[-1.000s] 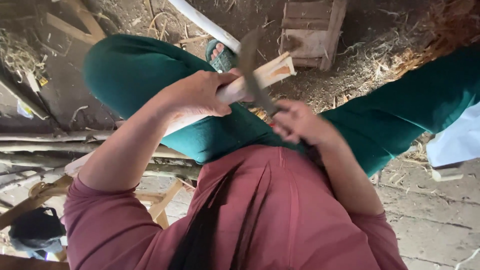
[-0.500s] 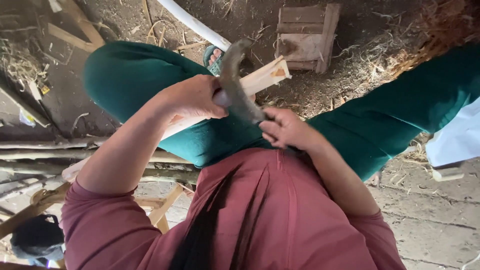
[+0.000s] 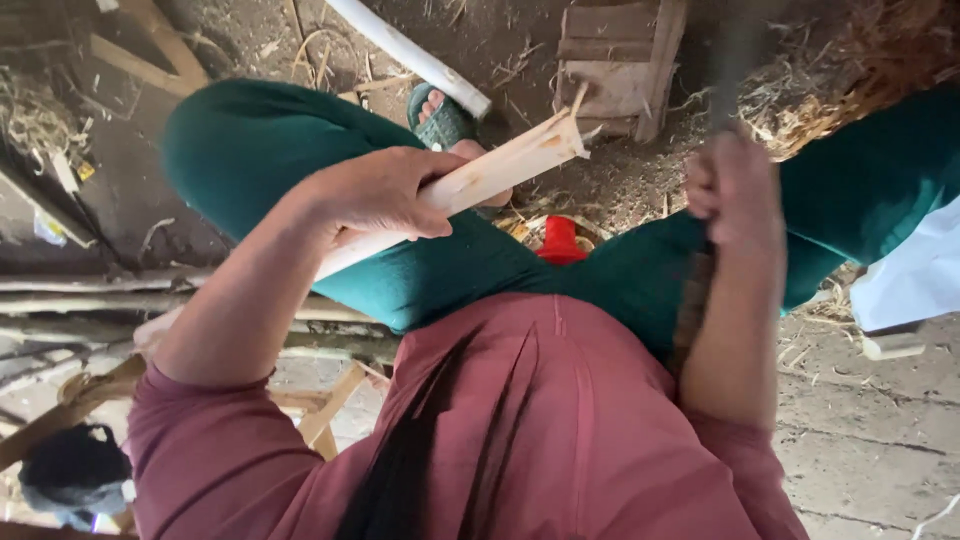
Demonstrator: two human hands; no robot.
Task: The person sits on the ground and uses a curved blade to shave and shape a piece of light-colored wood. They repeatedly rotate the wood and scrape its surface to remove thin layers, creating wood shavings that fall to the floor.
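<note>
My left hand (image 3: 385, 190) grips a pale, peeled wooden stick (image 3: 500, 167) that lies slanted across my green-trousered thigh, its cut end pointing up and to the right. My right hand (image 3: 735, 185) is raised at the right, closed on the handle of a dark blade (image 3: 738, 50) that blurs upward above the fist, well apart from the stick. A thin splinter stands up from the stick's cut end.
A small wooden crate (image 3: 620, 65) sits on the dirt floor ahead, a white pole (image 3: 410, 52) beside my sandalled foot (image 3: 443, 115). A red object (image 3: 560, 240) lies between my legs. Rough poles (image 3: 100, 300) are stacked at left. Straw litters the ground.
My right hand has swung the blade up and to the right, away from the stick where it was cutting. The red object below is now uncovered. My left hand keeps holding the stick.
</note>
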